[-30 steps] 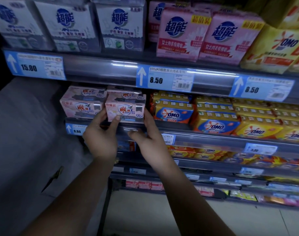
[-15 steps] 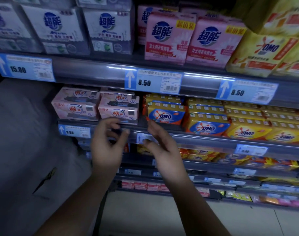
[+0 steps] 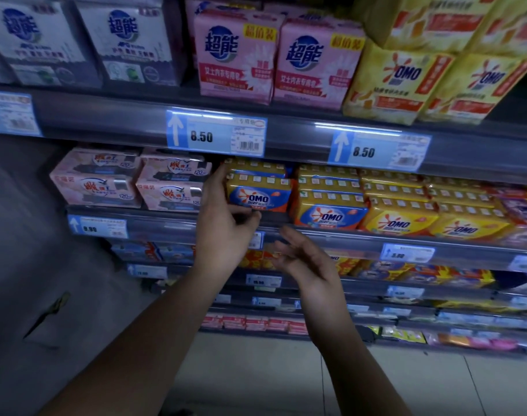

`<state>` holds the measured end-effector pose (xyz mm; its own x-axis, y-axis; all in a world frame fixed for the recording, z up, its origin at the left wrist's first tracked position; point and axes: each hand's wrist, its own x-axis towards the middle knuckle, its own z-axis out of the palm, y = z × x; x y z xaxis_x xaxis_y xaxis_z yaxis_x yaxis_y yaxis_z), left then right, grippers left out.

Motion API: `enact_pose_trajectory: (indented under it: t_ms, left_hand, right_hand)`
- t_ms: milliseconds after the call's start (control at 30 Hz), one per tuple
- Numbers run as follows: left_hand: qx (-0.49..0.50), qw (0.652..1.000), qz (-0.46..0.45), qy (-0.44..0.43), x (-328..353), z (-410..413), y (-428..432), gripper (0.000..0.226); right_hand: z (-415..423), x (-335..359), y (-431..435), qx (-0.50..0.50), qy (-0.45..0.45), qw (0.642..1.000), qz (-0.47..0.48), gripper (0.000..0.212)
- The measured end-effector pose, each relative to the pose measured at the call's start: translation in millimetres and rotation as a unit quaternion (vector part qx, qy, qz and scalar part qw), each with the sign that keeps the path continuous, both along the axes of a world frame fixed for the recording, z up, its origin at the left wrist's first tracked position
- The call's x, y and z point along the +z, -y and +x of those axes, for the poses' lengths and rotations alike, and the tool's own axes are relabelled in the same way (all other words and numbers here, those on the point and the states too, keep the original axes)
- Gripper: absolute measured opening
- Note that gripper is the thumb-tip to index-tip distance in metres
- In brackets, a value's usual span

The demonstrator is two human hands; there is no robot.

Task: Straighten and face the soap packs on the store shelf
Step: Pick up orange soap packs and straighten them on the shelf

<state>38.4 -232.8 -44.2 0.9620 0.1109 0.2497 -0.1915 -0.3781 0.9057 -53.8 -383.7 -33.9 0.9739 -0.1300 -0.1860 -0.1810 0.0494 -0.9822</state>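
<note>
The left hand (image 3: 223, 226) covers the left end of the front yellow-and-blue OMO soap pack (image 3: 260, 198). Small print on the blue-and-white 8.50 price label (image 3: 215, 135) is blurred. Purple-white detergent packs (image 3: 31, 40) are cut off at the top-left edge.

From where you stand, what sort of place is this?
Most likely a shop's laundry soap aisle: tiered shelves stacked with soap packs, printed price tags clipped along each shelf edge, and a left hand reaching to tidy them.

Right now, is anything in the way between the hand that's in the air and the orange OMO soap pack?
Nothing visible blocks it. The right hand hangs open in front of the shelf rail, below the OMO pack. The left hand already touches that pack's left side, leaving the right side free.
</note>
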Motion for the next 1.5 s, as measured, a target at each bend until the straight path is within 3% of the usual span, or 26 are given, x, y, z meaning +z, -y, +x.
enact_pose_trajectory:
  t_ms: [267, 433, 500, 700, 767, 867, 1067, 1200, 1500]
  left_hand:
    - [0.036, 0.994, -0.099, -0.002, -4, -7, 8, 0.079]
    - [0.066, 0.997, 0.017, 0.028, -2, -10, 5, 0.051]
    - [0.056, 0.998, 0.021, 0.025, 2, -10, 1, 0.039]
    - [0.009, 0.996, -0.091, -0.020, 17, -36, -23, 0.026]
    - [-0.016, 0.985, -0.166, -0.033, 26, -47, -31, 0.026]
    - [-0.075, 0.977, -0.195, -0.045, 36, -62, -32, 0.024]
    - [-0.095, 0.949, -0.282, -0.103, 36, -78, -26, 0.029]
    - [-0.138, 0.935, -0.301, -0.124, 33, -88, -24, 0.045]
    - [-0.159, 0.925, -0.318, -0.134, 33, -98, -17, 0.038]
  right_hand:
    - [1, -2, 9, -0.005, -0.013, 1.000, 0.019, 0.041]
    - [3, 1, 8, 0.000, -0.019, 0.999, 0.035, 0.038]
    - [3, 3, 10, -0.002, -0.020, 0.999, 0.046, 0.036]
    - [3, 11, 22, 0.000, 0.006, 0.999, 0.032, 0.028]
    - [3, 13, 25, 0.018, 0.037, 0.999, 0.003, 0.039]
    - [2, 19, 29, 0.061, 0.067, 0.996, -0.015, 0.058]
    - [-5, 30, 44, 0.054, 0.090, 0.994, 0.009, 0.025]
    - [-13, 34, 49, 0.041, 0.098, 0.993, 0.043, 0.019]
    - [-25, 39, 57, 0.029, 0.099, 0.991, 0.085, 0.014]
